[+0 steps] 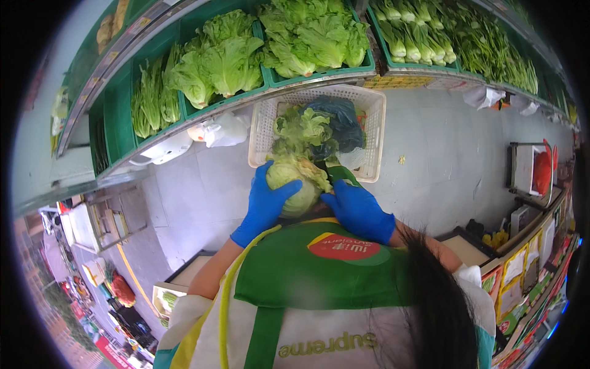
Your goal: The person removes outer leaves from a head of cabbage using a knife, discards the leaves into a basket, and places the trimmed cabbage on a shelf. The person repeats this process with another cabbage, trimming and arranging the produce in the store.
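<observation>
Both hands wear blue gloves. My left hand (272, 200) grips a pale green round head of lettuce or cabbage (291, 187) from its left side, close in front of a green apron (286, 267). At its right side is my right hand (357, 207), with the fingers curled around something narrow; a dark, blade-like piece shows just beyond them, too small to name surely. Past the hands, a white perforated plastic basket (379, 138) on the floor holds loose leaves (302, 127) and a dark plastic bag (339, 122).
Green crates of leafy lettuce (226, 55), bok choy (415, 41) and other greens line a shelf ahead. White plastic bags (226, 130) lie below the shelf at the left. A cart (530, 168) stands at the right, and low boxes (468, 244) are near my right side.
</observation>
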